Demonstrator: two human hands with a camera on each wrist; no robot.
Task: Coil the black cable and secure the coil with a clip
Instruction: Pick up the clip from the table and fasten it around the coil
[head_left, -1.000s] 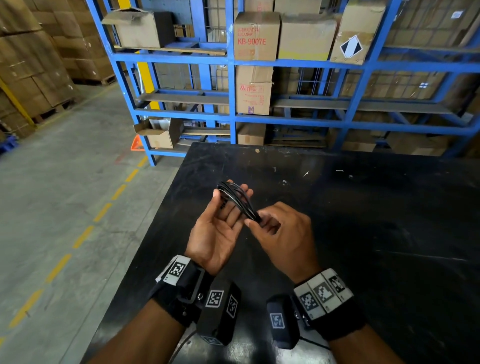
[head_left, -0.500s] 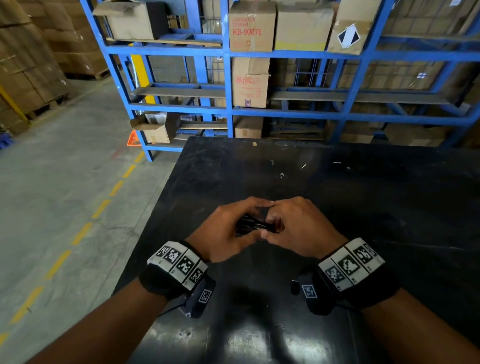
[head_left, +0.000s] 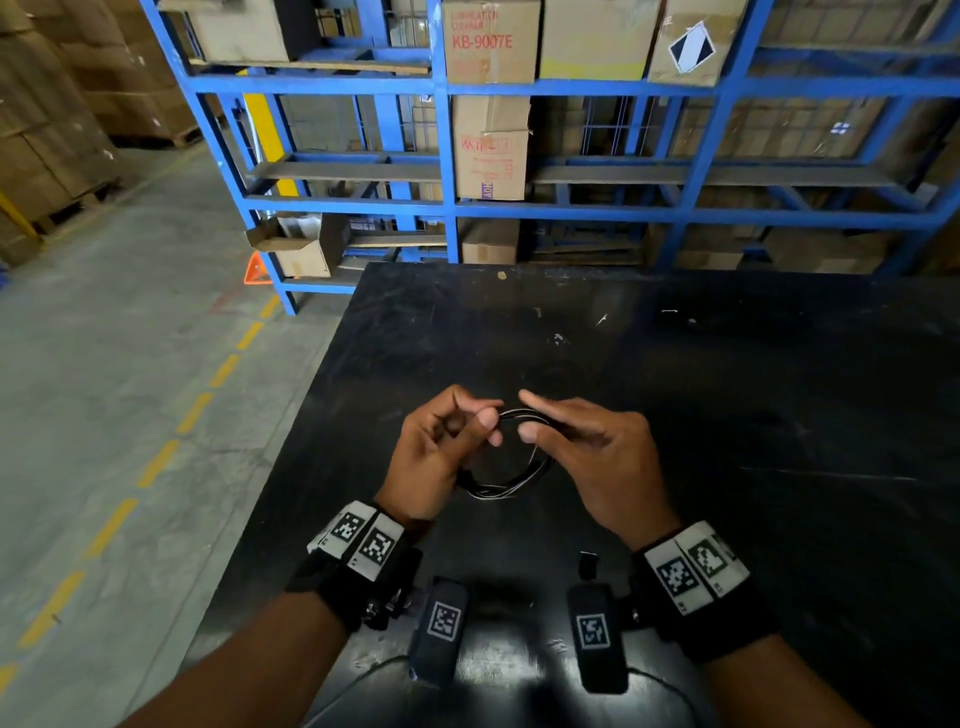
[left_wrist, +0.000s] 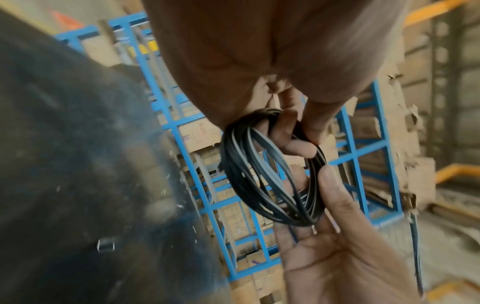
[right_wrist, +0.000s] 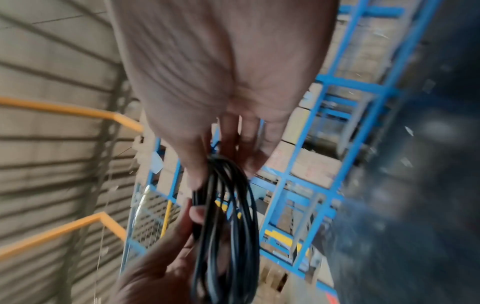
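between both hands' fingers (head_left: 485, 418), coiled cable (head_left: 506, 480)

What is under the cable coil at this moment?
The black cable coil hangs between the left hand and right hand, above bare black table. A small clip lies nearer the wrists, not under it.

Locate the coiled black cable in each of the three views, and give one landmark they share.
Head: black cable at centre, held between both hands above the table.
Left wrist: right of centre, looped below the fingers.
Right wrist: lower centre, seen nearly edge-on.
Shared landmark: the blue shelving.
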